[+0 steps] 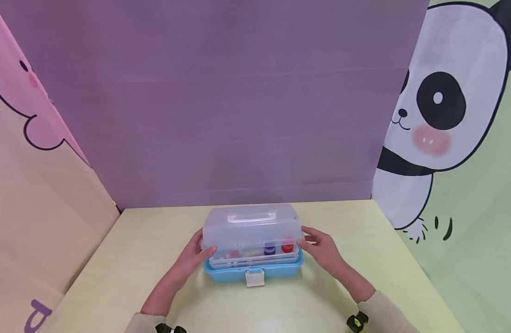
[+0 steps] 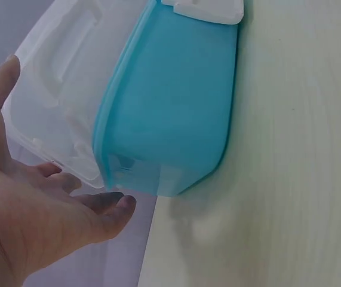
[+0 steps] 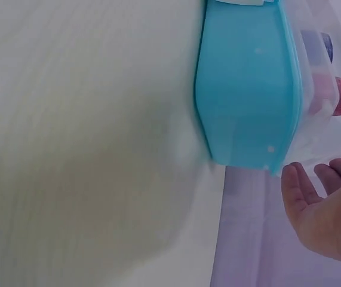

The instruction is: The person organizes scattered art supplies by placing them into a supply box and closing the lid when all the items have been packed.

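Observation:
A storage box with a light blue base [image 1: 226, 276] stands on the table, its white latch [image 1: 255, 278] hanging down in front. Its translucent lid [image 1: 251, 222] is partly raised. Beneath the lid's front edge shows a clear tray [image 1: 234, 265] holding a purple item [image 1: 270, 250] and a red item [image 1: 287, 248]. My left hand [image 1: 191, 258] holds the lid's left end, thumb at the front corner. On the other end my right hand [image 1: 325, 253] grips the lid, thumb in front and fingers along the side. The lid partly hides some fingertips in the left wrist view.
The pale wooden table [image 1: 147, 240] extends to both sides and in front of the box. A purple panel [image 1: 239, 115] rises behind it. Printed walls flank the table, with a panda [image 1: 459, 46] on the right one.

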Tool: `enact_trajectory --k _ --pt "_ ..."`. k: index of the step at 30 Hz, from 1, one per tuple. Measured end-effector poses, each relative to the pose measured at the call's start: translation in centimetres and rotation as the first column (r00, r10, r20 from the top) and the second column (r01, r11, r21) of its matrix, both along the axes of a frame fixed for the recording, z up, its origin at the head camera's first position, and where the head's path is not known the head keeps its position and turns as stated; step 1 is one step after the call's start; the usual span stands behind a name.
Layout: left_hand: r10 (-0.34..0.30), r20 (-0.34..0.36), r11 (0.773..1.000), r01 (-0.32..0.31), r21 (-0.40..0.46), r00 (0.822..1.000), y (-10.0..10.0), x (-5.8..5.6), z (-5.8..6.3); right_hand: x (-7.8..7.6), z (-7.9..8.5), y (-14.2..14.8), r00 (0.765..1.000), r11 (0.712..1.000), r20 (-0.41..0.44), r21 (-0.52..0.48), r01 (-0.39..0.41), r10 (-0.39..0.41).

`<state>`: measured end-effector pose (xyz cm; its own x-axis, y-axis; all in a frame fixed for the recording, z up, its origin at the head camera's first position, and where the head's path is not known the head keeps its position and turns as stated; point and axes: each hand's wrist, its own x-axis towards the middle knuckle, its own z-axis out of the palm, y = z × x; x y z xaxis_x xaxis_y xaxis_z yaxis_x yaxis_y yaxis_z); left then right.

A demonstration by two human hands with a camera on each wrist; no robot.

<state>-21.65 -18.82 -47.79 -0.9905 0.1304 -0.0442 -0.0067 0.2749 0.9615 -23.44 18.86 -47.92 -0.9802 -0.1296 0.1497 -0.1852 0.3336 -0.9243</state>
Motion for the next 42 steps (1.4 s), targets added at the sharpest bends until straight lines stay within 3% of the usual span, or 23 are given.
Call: enact_trajectory --k 8,17,27,42 --pt "-0.004 -0.030 0.999 0.005 0.045 1.000 0.3 0.8 -1.0 0.7 -1.3 0.5 0.998 0.998 0.029 -0.044 -0.045 0.047" --pt "0.012 -0.042 0.999 -0.010 0.048 0.999 0.5 1.0 -1.3 1.2 -1.1 0.6 0.993 0.988 0.002 -0.098 -0.120 0.121" --pt "0.012 -0.051 0.998 -0.009 0.062 0.999 0.3 1.1 -2.4 1.3 -2.2 0.6 0.990 0.987 0.008 -0.090 -0.136 0.138" --pt "0.053 -0.060 0.994 -0.047 0.097 0.997 0.5 1.2 -3.0 1.7 -2.4 0.6 0.989 0.982 0.016 -0.124 -0.141 0.144"
